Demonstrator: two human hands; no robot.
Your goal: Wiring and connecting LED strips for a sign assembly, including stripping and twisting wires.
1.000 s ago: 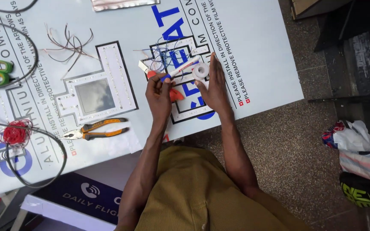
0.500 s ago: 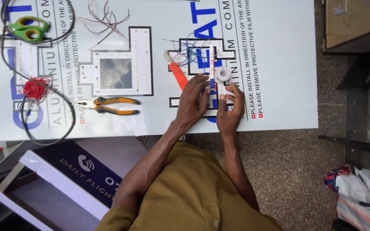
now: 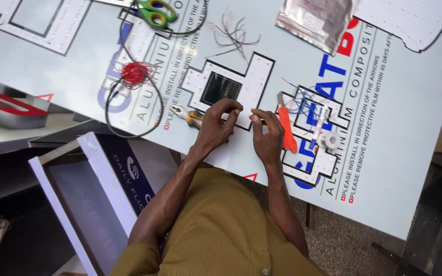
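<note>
Pinching something too small to name, our left hand [image 3: 220, 122] and right hand [image 3: 267, 134] meet fingertip to fingertip over the white cut-out panel [image 3: 234, 87] on the counter [image 3: 410, 143]. Both grips are clenched, the panel just beyond them, nearer the left.

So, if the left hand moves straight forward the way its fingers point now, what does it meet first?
Probably the right hand's fingertips: the left hand has its fingers curled toward them, with a small gap over the white cut-out panel. Depth is unclear.
</note>
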